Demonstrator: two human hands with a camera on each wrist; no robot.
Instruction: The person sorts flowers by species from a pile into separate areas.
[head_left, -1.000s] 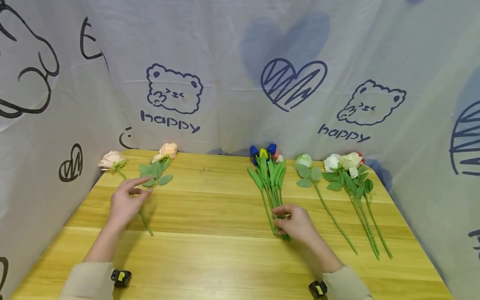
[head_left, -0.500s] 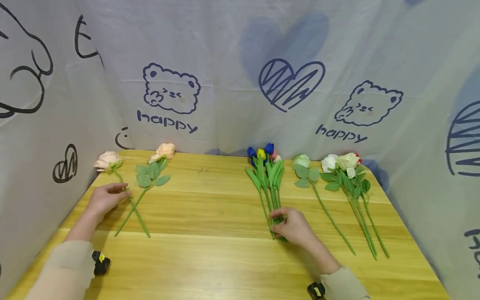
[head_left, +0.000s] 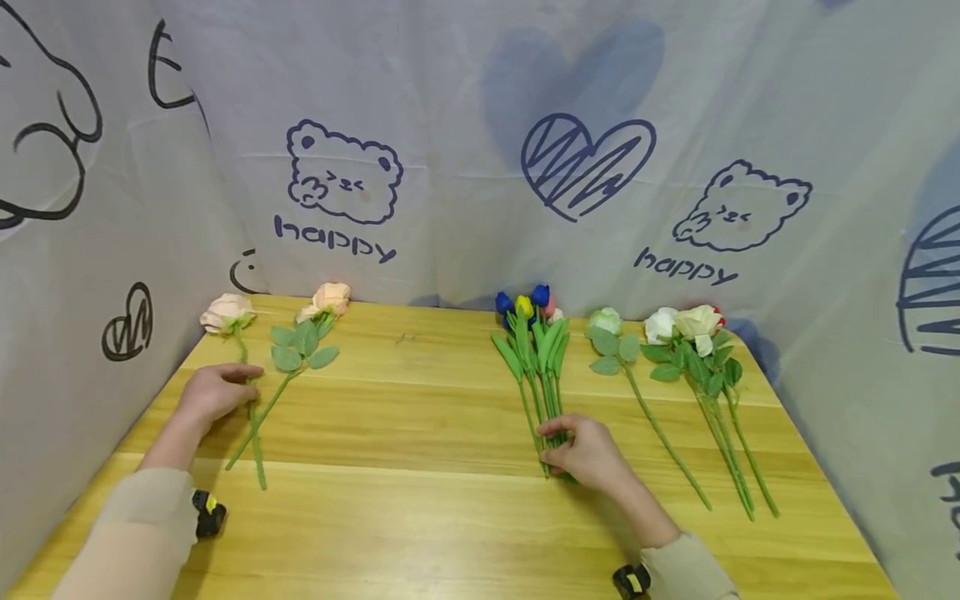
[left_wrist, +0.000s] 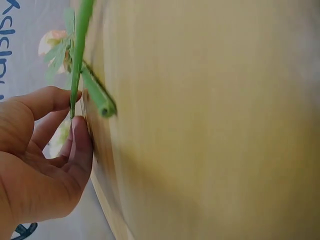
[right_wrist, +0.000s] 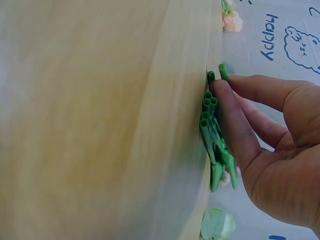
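Observation:
My left hand [head_left: 213,393] pinches the stem of a pale peach rose [head_left: 227,313] at the table's left side. In the left wrist view, that green stem [left_wrist: 80,42] passes between thumb and forefinger. Beside it lies a second peach rose [head_left: 328,302] with leaves, its bare stem crossing the first one. Toward the middle right, a bunch of tulips [head_left: 528,337] in blue, yellow, pink and white lies with its heads toward the back. My right hand [head_left: 588,450] is at their lower ends; its thumb and forefinger pinch a tulip stem [right_wrist: 223,71] above the other stem ends.
Right of the tulips lie a pale green rose [head_left: 606,322] and a cluster of white, cream and red roses [head_left: 697,329], stems pointing forward. Printed white cloth [head_left: 450,208] hangs along the wooden table's [head_left: 420,533] back and sides.
My left hand has shifted left from the leafy rose to the other rose's stem. That rose has turned, its stem end swinging left and its head slightly right. The right hand stays at the tulips.

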